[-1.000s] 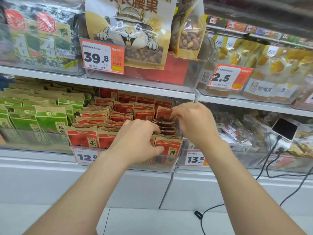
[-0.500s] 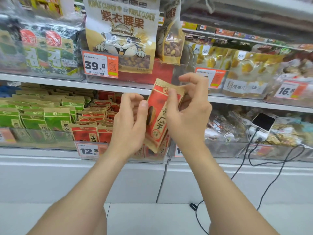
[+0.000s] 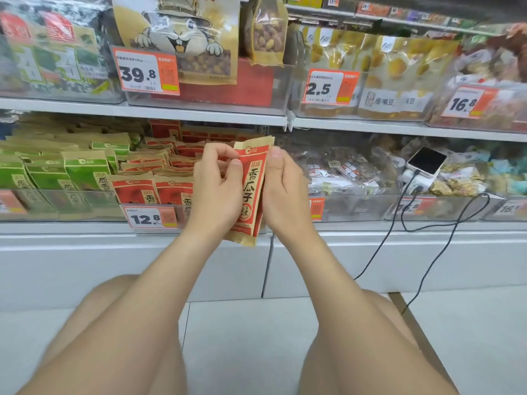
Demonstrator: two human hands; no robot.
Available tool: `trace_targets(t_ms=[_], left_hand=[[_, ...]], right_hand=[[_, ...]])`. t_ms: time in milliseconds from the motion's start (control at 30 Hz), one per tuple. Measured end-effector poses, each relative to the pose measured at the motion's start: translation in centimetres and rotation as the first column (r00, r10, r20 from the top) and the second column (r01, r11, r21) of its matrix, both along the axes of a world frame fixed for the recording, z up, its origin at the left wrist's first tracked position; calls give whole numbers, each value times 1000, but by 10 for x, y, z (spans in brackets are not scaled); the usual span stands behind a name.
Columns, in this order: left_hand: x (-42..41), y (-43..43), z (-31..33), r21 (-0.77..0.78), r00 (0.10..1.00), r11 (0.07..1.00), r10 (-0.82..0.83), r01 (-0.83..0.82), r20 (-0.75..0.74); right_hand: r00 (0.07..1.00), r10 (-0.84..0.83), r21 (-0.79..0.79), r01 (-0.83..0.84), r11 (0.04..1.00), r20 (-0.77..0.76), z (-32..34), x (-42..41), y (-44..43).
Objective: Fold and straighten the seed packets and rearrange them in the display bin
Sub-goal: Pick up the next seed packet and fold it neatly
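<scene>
Pinching the seed packet (image 3: 252, 192) with the left hand (image 3: 219, 189), thumb flat on the red front, fingers curled behind the upper left edge. Gripping the opposite edge with the right hand (image 3: 285, 192), fingers wrapped behind, thumb along the brown side strip. Holding it upright, tipped a little to the right at the top, in the air in front of the display bin (image 3: 185, 215) and touching nothing there. Seemingly midway through turning the side edges back and squaring the pack.

Behind the hands, leaning rows of red packets (image 3: 159, 192) inside the bin, the front ones against the clear wall above a price tag (image 3: 144, 219). To the left, green packets (image 3: 85, 175) in the neighbouring bin. Further right on the same shelf, a phone (image 3: 426, 161) lying on bagged snacks, with its cable (image 3: 455, 223) trailing down close by the right forearm.

Likely to go wrong from here:
- creasing crooked if the two grips pull unevenly, leaving a pack unable to stand flat
- slipping out of so light a pinch and dropping to the floor
- toppling the leaning rows on return, if pushed in without first parting a gap
- snagging the cable with the right arm and dragging the phone off its perch
</scene>
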State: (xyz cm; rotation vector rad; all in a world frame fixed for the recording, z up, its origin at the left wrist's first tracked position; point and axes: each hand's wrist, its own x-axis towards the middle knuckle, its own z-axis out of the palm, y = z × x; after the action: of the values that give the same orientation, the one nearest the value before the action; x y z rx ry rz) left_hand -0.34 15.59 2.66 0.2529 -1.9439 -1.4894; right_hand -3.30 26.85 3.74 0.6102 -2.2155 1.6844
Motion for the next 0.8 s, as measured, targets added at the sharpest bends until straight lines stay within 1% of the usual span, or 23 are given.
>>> trace_targets(t_ms=[67,133,167,200,233,267,300,400,533,667,733,800], left_hand=[[5,6,2,-101,999,995,9,-13,-44],[10,11,4,-125,999,992,-12,8,-31],[13,14,4,-93,999,995,-44,44,-2],[16,18,3,-24,995,995,-94,94,21],[21,22,1,61,989,988,-145,143,39],[28,27,0,130,982,977,-180,172,53],[32,29,-2,165,979,969,-195,182,64],[41,32,-12,216,974,955,-220,203,58],[50,39,-17,323,970,919,-243,225,16],[50,42,-14,357,965,903,-261,239,13],[48,42,-12,388,965,891,-262,237,11],[44,41,-10,411,975,888,-223,206,-5]], right_hand=[[999,15,8,-15,1000,-37,-1,7,4],[999,47,-91,-44,995,28,-6,11,6],[994,76,-166,-63,984,73,-8,12,7],[988,110,-231,-82,970,112,-9,14,8],[982,129,-261,-88,961,141,-10,16,9],[978,137,-267,-91,959,159,-10,20,11],[974,143,-261,-94,961,176,-11,22,13],[962,162,-239,-108,965,220,-19,33,14],[968,127,-195,-84,977,218,-25,41,12],[970,71,-235,-14,972,234,-26,40,13],[972,83,-234,-30,972,221,-26,37,12],[968,129,-216,-82,973,216,-28,34,11]])
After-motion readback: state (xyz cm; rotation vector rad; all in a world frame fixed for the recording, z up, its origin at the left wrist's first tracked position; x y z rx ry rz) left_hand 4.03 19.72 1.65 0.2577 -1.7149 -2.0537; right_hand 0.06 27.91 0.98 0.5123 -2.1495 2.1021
